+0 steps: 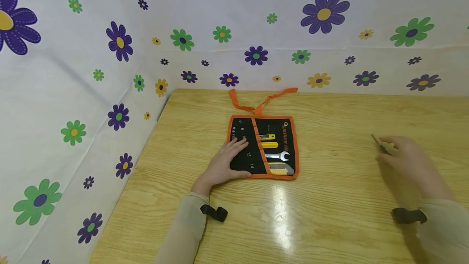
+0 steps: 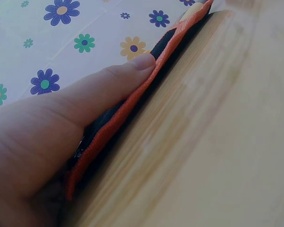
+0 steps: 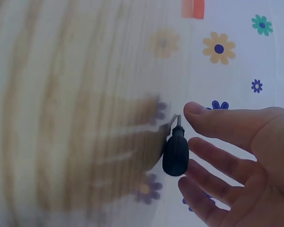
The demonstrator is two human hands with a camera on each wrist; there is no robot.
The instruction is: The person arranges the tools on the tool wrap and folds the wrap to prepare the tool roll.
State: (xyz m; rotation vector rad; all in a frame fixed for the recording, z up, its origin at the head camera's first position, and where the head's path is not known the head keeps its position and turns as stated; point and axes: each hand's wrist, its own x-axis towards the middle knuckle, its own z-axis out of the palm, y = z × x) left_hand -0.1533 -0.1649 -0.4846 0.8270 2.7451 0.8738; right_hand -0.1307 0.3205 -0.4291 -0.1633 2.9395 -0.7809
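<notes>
My left hand point(image 1: 227, 162) rests flat, fingers spread, on the left part of a black tool roll point(image 1: 272, 127) with orange edging. In the left wrist view its thumb point(image 2: 109, 85) lies along the orange edge. The roll's slots hold a wrench point(image 1: 278, 156), a utility knife point(image 1: 282, 169) and two yellow-handled tools point(image 1: 269, 145). At the right, my right hand point(image 1: 404, 158) is beside a small screwdriver point(image 3: 176, 151) with a black handle, which lies close against the table. Thumb and fingers are parted around the handle, with a gap at the thumb.
The roll's orange ties point(image 1: 271, 100) stretch towards the back of the wooden table point(image 1: 329, 199). A white cloth with flowers point(image 1: 234, 7) hangs behind and along the left side. Black straps point(image 1: 408, 216) sit at both wrists.
</notes>
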